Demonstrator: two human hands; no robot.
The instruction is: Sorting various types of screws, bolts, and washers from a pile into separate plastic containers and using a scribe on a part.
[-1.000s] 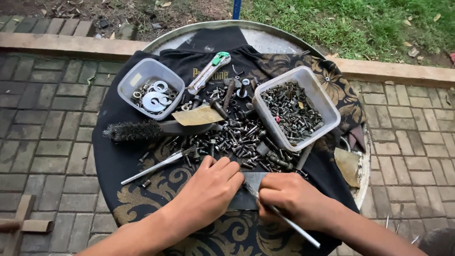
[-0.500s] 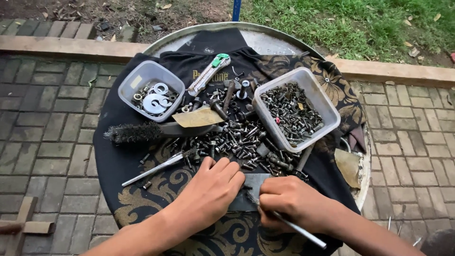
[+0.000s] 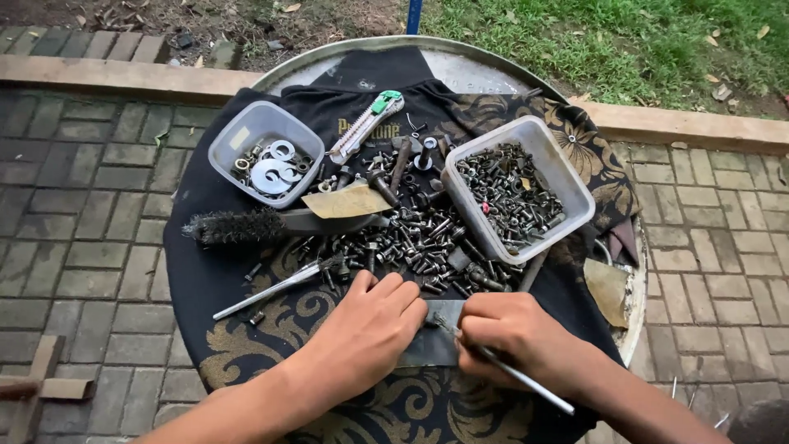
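Left: tub of washers (image 3: pixel 265 152), wire brush (image 3: pixel 238 224) below it. Centre: heap of bolts (image 3: pixel 411 234) on black patterned cloth (image 3: pixel 214 288). Left hand (image 3: pixel 366 337), fingers together, presses a grey flat piece (image 3: pixel 431 345) lying at the cloth's near edge. Right hand (image 3: pixel 514 333) grips a thin metal rod (image 3: pixel 526 380), tip apparently on the piece. Right: tub of screws (image 3: pixel 514 193).

Tub of washers (image 3: pixel 265 150) left, tub of screws (image 3: pixel 518 186) right, loose bolts (image 3: pixel 411 234) between
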